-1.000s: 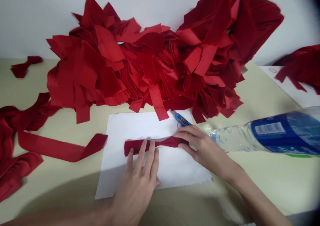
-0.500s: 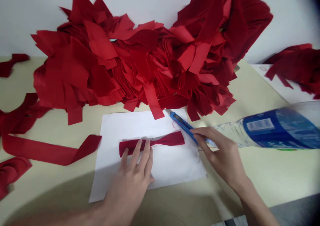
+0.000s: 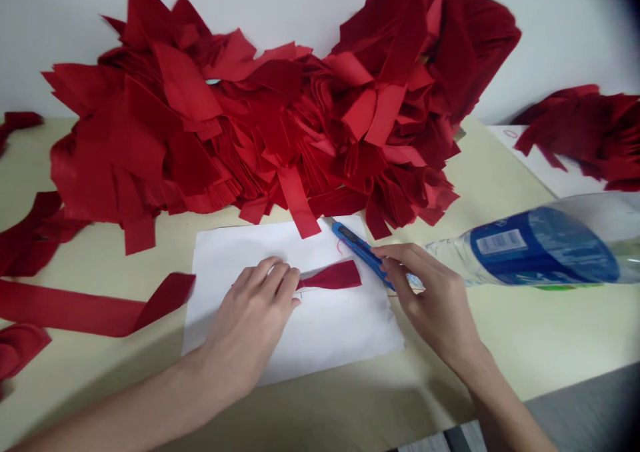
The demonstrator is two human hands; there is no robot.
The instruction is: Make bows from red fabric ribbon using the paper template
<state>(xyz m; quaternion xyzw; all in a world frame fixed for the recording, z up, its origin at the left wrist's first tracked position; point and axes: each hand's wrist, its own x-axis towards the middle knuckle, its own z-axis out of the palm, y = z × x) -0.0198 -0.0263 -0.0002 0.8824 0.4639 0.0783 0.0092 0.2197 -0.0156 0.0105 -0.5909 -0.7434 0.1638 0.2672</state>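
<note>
A dark red fabric bow point(image 3: 335, 275) lies on a white paper sheet point(image 3: 320, 352), its right half in view. Over its left half my left hand point(image 3: 260, 305) is curled, fingers bent and pressed together around the fabric near the pinched middle. To the right, my right hand point(image 3: 430, 292) has its thumb and index finger on the lower end of a blue utility knife point(image 3: 356, 244). The knife lies slanted across the paper's upper right corner, its tip by the red pile.
A large heap of red fabric strips point(image 3: 280, 119) stands along the wall. Loose red strips point(image 3: 100, 305) lie at the left. A clear bottle with a blue label point(image 3: 505, 242) lies on its side at the right; behind it is another red pile point(image 3: 590, 132) on paper.
My left hand has gone from fingers spread flat on the bow to curled over its left half. The whole view has shifted slightly; my right hand stays at the knife.
</note>
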